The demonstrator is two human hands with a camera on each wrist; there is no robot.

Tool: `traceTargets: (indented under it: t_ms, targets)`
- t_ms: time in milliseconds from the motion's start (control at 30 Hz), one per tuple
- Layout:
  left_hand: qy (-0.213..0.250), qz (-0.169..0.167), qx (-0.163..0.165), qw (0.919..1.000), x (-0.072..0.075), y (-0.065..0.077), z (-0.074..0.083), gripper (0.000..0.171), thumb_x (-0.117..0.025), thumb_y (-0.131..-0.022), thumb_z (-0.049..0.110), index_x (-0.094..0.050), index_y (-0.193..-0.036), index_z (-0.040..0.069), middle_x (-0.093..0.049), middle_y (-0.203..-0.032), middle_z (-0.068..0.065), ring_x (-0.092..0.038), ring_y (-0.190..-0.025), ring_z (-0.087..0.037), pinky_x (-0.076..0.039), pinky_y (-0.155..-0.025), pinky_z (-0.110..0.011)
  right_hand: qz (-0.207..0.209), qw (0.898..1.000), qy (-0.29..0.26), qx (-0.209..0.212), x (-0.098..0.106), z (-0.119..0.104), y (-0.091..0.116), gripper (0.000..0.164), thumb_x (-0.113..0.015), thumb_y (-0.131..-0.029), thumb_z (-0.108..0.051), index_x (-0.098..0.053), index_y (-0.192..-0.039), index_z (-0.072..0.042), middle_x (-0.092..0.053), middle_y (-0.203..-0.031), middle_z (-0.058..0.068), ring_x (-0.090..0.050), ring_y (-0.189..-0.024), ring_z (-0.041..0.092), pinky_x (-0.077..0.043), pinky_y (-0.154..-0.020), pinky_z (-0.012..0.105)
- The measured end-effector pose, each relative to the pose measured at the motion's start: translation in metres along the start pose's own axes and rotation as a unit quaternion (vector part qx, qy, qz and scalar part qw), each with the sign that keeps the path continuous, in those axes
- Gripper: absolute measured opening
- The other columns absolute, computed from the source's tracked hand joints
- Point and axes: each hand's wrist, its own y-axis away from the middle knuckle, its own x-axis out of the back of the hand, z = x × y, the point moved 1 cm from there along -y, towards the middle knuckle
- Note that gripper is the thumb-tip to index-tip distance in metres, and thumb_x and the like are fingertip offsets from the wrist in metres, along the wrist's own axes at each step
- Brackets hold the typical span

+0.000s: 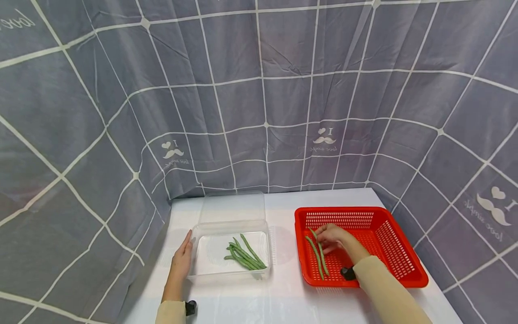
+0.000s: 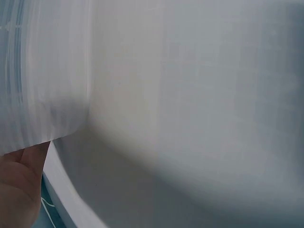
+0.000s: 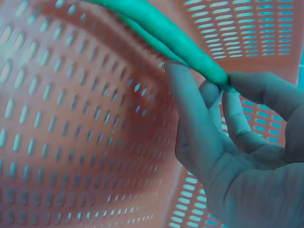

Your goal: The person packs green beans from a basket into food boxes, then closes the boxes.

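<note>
A clear plastic container stands on the table at the left, with a small pile of green beans in its right half. My left hand rests against the container's left wall, fingers extended; in the left wrist view part of this hand shows beside the translucent wall. Inside the red perforated basket, my right hand pinches a green bean near its far end. Another bean lies just left of it. The right wrist view shows thumb and fingers at the bean's tip.
A clear lid extends behind the container. White table surface separates container and basket. Grey checked curtains surround the table at the back and both sides.
</note>
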Motion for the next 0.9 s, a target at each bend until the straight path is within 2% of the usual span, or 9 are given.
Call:
traceTargets:
  t_ms: [300,533,900]
  targets:
    - [0.004,-0.003,0.001,1.0,0.001,0.002,0.001,0.054,-0.03,-0.118,0.036,-0.022,-0.171,0.025,-0.024,-0.175,-0.018,-0.022,-0.161,-0.049,-0.02,-0.131,-0.067,-0.018,0.998,-0.051,0.026,0.001,-0.019,0.005,0.042,-0.062,-0.099,-0.002,-0.053,-0.137,0.013,-0.064,-0.097,0.008,-0.066,-0.085,0.018,-0.07,-0.075,0.045]
    - [0.003,0.002,0.0,1.0,0.001,0.002,0.0,0.054,-0.03,-0.118,0.035,-0.023,-0.171,0.025,-0.024,-0.174,-0.019,-0.022,-0.161,-0.049,-0.02,-0.131,-0.066,-0.028,0.996,-0.072,0.049,-0.003,-0.041,0.012,0.047,-0.063,-0.101,-0.007,-0.051,-0.143,0.01,-0.069,-0.11,0.016,-0.071,-0.094,0.023,-0.069,-0.081,0.048]
    - [0.005,0.005,-0.001,1.0,-0.001,0.002,0.001,0.054,-0.031,-0.118,0.034,-0.024,-0.171,0.024,-0.023,-0.174,-0.02,-0.023,-0.161,-0.05,-0.021,-0.131,-0.067,-0.055,0.989,-0.099,0.09,-0.02,-0.074,0.02,0.042,-0.066,-0.1,-0.008,-0.056,-0.138,0.007,-0.069,-0.108,0.008,-0.07,-0.092,0.017,-0.069,-0.084,0.045]
